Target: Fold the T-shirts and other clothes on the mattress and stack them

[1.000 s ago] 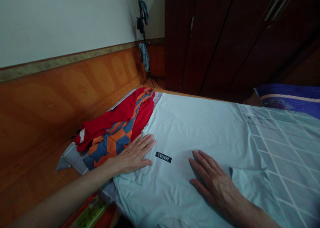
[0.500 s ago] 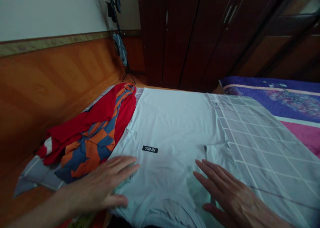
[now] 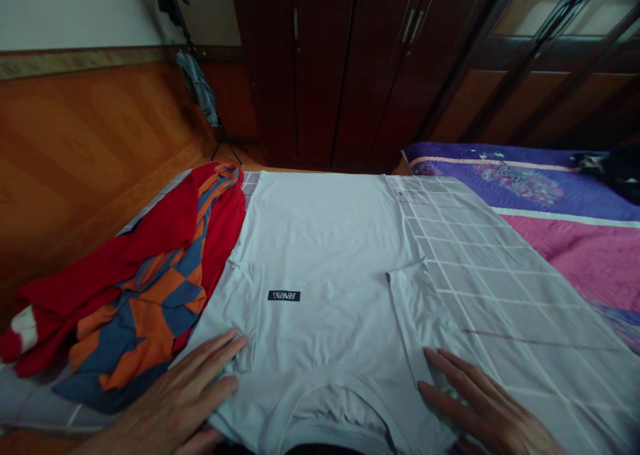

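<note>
A white T-shirt (image 3: 330,242) lies spread on a grey checked sheet (image 3: 480,268), its collar toward me and its hem at the far edge. A small black label with white lettering (image 3: 284,296) is on its chest. Both sleeves lie folded inward over the body. My left hand (image 3: 185,395) rests on the left sleeve, fingers stretched out flat. On the other side my right hand (image 3: 483,402) lies with its fingers extended at the right sleeve and shoulder. Neither hand grips the cloth.
Red clothing (image 3: 165,208) and an orange-and-blue checked garment (image 3: 145,315) lie heaped at the left. Beyond the table stands a dark wooden wardrobe (image 3: 320,75), with a clothes stand (image 3: 200,88) beside it. A bed with a purple and pink cover (image 3: 550,242) is at the right.
My hands have come down onto the shirt's sleeves and moved farther apart. The left sleeve now shows lying folded inward. The view has turned slightly to the right.
</note>
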Available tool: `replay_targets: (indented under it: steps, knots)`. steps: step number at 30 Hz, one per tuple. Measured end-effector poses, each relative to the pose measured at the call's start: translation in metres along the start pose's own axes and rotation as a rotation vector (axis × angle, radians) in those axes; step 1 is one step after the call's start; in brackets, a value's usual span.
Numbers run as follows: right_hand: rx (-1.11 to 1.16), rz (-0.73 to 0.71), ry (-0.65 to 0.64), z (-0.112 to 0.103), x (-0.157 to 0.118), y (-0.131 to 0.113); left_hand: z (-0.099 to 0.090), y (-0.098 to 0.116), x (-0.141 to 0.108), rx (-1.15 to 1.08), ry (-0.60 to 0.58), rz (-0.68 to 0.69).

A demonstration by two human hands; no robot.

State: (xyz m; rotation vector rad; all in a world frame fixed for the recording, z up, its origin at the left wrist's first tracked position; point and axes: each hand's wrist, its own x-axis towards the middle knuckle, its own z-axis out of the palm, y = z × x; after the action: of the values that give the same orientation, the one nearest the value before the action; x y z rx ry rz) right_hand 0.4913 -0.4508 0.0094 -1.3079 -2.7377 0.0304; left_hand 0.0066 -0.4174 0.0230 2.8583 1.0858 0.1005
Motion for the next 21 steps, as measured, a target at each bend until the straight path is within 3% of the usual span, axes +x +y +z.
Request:
replay_targets:
  steps: [6,9,12,16,21]
  knots:
    - [0.207,0.129,0.092,-0.019,0.038,0.001,-0.007,-0.006,0.013,-0.058,0.010,-0.003]
    - [0.245,0.217,0.060,-0.019,0.053,0.001,-0.006,-0.008,0.015,-0.072,0.077,-0.025]
    - [0.153,0.142,0.025,-0.017,0.052,-0.004,-0.001,-0.006,0.010,-0.042,0.082,-0.005]
    - [-0.022,-0.009,0.120,-0.020,0.040,-0.010,0.006,-0.001,0.004,0.066,0.089,0.009]
    - [0.029,0.071,0.159,-0.014,0.045,-0.011,0.010,0.001,0.011,0.187,0.219,0.003]
